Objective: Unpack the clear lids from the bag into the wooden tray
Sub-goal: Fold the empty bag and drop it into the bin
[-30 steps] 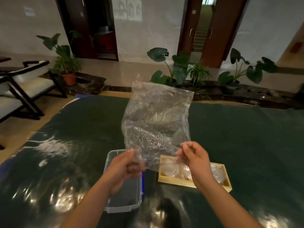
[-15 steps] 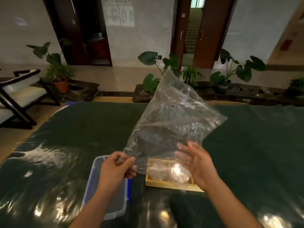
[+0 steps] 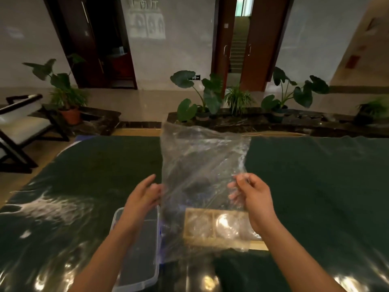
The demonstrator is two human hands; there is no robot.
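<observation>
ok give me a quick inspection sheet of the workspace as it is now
surface: table under a dark green glossy cover, with glare patches near the front
job's things: clear plastic bag held up over the wooden tray; clear lids lie in the tray's compartments, count unclear through the film
clutter: clear plastic container left of the tray
grips: left hand at the bag's left edge, fingers loose; right hand pinching its right edge
cables: nothing seen
surroundings: potted plants, chair, open doorways, stairs beyond
</observation>
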